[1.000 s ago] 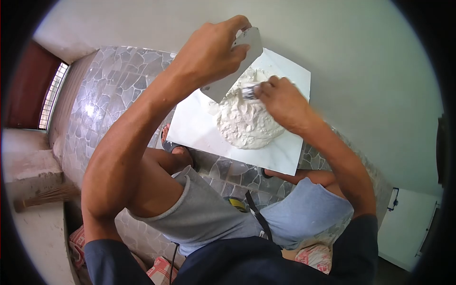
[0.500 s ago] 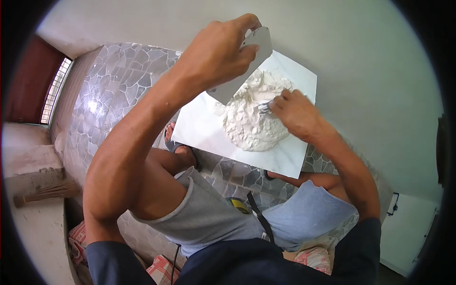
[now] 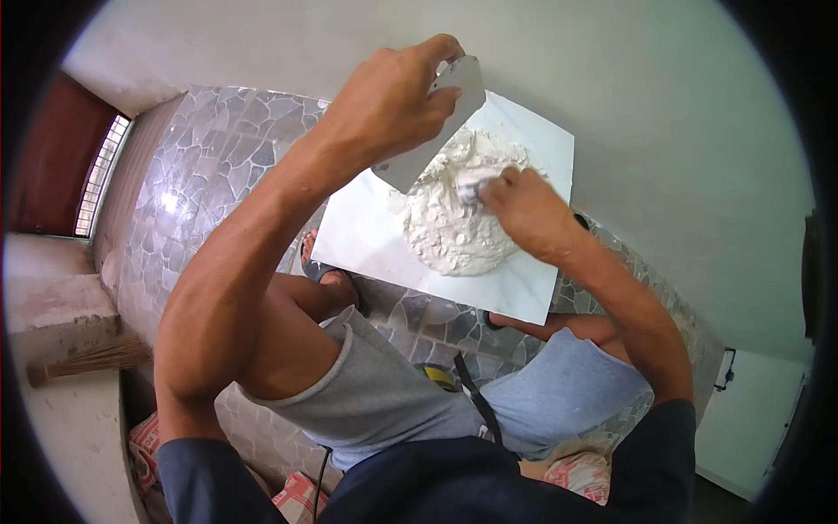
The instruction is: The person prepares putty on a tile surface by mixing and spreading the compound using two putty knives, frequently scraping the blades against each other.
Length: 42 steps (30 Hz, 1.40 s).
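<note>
A mound of thick white putty lies on a white tile with faint grey veining. My left hand, raised over the tile's far left part, grips a flat grey metal trowel by its upper edge. The trowel is tilted, and its lower corner is near the putty's left side. My right hand is closed around a small metal scraper at the mound's upper right. Putty and motion blur partly hide the scraper's blade, and its handle is covered by my fingers.
My legs in grey shorts straddle the near side of the tile. Around it is a stone-patterned floor, with a pale wall beyond. A yellow-and-black tape measure lies between my legs. A straw broom rests on a ledge at left.
My right hand and the scraper have moved left across the putty. My left hand has shifted slightly left and down with the trowel.
</note>
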Each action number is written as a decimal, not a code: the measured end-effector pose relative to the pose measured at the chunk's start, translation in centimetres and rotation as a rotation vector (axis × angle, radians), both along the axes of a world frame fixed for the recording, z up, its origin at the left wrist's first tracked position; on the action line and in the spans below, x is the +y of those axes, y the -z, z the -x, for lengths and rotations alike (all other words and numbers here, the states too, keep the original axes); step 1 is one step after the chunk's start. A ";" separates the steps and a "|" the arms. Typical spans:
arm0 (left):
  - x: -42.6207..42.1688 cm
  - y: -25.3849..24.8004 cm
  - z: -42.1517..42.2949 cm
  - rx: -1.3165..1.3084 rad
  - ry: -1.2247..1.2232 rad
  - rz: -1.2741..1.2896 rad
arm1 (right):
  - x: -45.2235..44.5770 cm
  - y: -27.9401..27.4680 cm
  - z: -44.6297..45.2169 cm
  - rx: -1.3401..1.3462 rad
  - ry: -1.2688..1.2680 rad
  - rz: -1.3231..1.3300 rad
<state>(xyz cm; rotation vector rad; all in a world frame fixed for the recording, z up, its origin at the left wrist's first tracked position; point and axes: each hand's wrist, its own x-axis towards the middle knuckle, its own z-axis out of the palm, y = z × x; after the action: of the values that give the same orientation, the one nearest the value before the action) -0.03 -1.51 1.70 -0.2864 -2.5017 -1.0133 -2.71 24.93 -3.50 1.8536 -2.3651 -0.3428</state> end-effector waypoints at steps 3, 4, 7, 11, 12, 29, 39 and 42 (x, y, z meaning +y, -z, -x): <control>-0.1 -0.9 -0.5 -0.070 -0.002 -0.006 | 1.3 0.3 -1.7 -0.116 -0.005 -0.167; -0.1 -1.1 -0.7 -0.108 -0.005 -0.010 | 1.1 -1.5 -1.4 -0.143 0.004 -0.180; -0.1 -0.3 -0.6 -0.058 0.002 -0.030 | 1.0 -4.2 -0.8 -0.076 0.024 -0.093; -0.1 -0.1 -0.2 -0.016 0.002 0.003 | 1.3 -0.2 -0.4 0.036 0.015 -0.011; 0.0 -0.5 -0.4 -0.036 0.005 -0.009 | 1.8 -0.2 -1.3 0.006 -0.009 -0.044; -0.3 -0.4 -0.5 -0.076 -0.002 0.014 | 1.2 -1.9 0.8 -0.064 0.134 -0.031; -0.5 -0.1 -0.4 -0.038 0.001 0.016 | 1.5 -1.7 0.2 -0.081 0.138 -0.141; -0.4 -0.7 -0.7 -0.072 -0.001 -0.014 | 2.2 0.2 -1.2 -0.100 0.101 -0.161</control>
<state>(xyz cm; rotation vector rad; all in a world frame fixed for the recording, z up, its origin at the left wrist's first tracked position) 0.71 -1.91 2.35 -0.2488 -2.5576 -1.0584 -1.48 27.11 -3.70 1.8619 -2.5748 -0.4744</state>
